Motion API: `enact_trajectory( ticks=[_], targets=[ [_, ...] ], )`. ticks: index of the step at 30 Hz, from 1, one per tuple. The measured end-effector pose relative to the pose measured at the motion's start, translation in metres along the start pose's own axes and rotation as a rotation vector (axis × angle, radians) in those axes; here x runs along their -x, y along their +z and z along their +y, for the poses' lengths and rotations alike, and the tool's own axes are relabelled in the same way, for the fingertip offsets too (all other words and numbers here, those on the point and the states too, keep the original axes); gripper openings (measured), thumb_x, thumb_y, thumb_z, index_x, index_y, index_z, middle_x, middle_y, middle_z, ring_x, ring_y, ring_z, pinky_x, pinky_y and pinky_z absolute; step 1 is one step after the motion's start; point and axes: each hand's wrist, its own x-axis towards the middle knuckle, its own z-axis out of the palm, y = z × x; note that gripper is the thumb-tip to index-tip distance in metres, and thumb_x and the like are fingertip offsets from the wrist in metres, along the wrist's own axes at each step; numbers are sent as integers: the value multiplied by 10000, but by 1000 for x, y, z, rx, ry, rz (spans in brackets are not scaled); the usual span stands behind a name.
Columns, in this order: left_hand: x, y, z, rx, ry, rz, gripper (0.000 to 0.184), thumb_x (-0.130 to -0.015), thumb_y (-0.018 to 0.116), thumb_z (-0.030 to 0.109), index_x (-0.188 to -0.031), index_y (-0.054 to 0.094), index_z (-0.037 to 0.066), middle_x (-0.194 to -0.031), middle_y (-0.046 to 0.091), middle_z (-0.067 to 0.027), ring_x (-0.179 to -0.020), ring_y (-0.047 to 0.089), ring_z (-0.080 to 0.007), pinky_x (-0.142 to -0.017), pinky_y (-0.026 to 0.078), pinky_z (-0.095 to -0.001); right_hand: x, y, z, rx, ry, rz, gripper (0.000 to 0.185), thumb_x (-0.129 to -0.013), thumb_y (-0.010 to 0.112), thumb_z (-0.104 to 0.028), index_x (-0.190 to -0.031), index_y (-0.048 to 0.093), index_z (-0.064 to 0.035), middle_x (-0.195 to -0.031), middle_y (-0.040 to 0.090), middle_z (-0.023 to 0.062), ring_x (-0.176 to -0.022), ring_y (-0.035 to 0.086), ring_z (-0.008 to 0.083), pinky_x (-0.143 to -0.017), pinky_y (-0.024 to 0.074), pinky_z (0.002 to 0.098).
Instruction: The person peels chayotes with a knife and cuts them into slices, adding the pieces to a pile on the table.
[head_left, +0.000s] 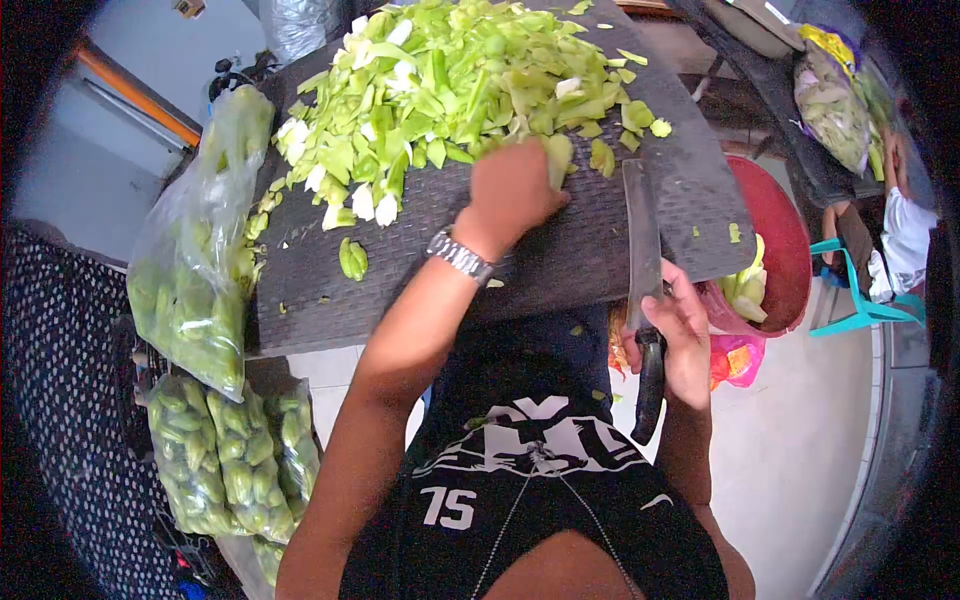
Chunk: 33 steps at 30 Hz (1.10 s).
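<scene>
A big heap of cut light-green vegetable pieces (450,80) covers the far part of the dark textured table (400,270). My left hand (515,190), with a metal watch on the wrist, is at the near edge of the heap; its fingers are bent and blurred, and what they hold, if anything, is hidden. To the right, my right hand (680,335) grips a long knife (643,230) near the base of the blade, its tip pointing away from me and its black handle toward me. One green piece (353,259) lies apart on the table, left of my forearm.
Clear bags of whole green vegetables (190,290) hang and stand at the left. A red tub (775,200) with pale pieces is beside the table's right edge. At the far right are a teal stool (850,318), a person (908,235) and a bagged vegetable load (832,110).
</scene>
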Motion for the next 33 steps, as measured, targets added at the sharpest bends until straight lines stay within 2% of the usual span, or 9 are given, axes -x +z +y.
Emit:
enact_trajectory(
  ticks=[6,9,12,16,17,21,24,27,33],
  targets=[
    [-10,6,-12,172,74,-69,427,-731,794,219,-1080,640,28,-916,708,-219,-862,701,-390,-758,573,-485,1,0,10,141,-31,89,492,-1008,521,-57,-1485,401,-69,-761,647,74,-537,578,111,-482,471,257],
    [1,-12,-37,1187,-459,-340,465,-805,725,127,-1243,606,26,-1028,699,-200,-939,698,-374,-817,583,-496,0,-3,15,356,-54,61,549,-1018,529,-44,-1538,360,-84,-795,668,65,-558,582,93,-494,479,248],
    [29,-9,-76,2059,-410,-235,496,-879,644,53,-1353,513,-16,-1138,657,-209,-986,696,-356,-862,601,-488,-6,8,18,314,-25,12,541,-1019,528,-47,-1533,364,-76,-791,662,67,-554,578,95,-490,480,248],
    [59,-29,-71,2359,-77,-106,533,-962,593,266,-1429,454,47,-1248,593,-271,-1115,647,-401,-956,565,-524,-11,31,9,241,-23,-125,551,-1018,522,-40,-1538,340,-59,-785,645,65,-553,575,101,-480,477,245],
    [59,-22,-82,2401,2,-148,579,-986,543,448,-1448,457,110,-1290,574,-256,-1102,637,-411,-952,545,-562,-10,38,6,251,2,-131,568,-1017,533,-48,-1546,329,-62,-790,643,57,-555,567,95,-485,472,248],
    [60,-25,-69,2583,-70,30,661,-965,485,637,-1456,476,195,-1332,567,-195,-1107,614,-380,-960,511,-566,0,63,-9,304,18,-196,630,-1000,569,-67,-1575,315,-107,-797,643,31,-565,542,60,-516,458,235],
    [60,-27,-63,2529,-184,114,633,-989,481,591,-1449,483,158,-1328,567,-193,-1147,593,-381,-982,494,-588,4,73,-18,515,58,-202,650,-979,592,-82,-1574,336,-131,-917,727,93,-637,639,115,-589,523,292],
    [54,-21,-58,2373,-261,294,604,-1018,461,542,-1445,482,116,-1328,564,-199,-1161,590,-382,-979,496,-595,2,75,-6,747,-93,-166,652,-953,608,-100,-1557,368,-137,-1100,719,234,-869,745,314,-769,563,400],
    [60,-28,-52,2191,-272,309,600,-1037,437,500,-1472,441,86,-1358,564,-231,-1211,579,-394,-1009,495,-551,0,75,1,778,-29,-213,663,-941,624,-113,-1555,374,-147,-1096,699,272,-904,747,349,-793,563,400]
  ],
)
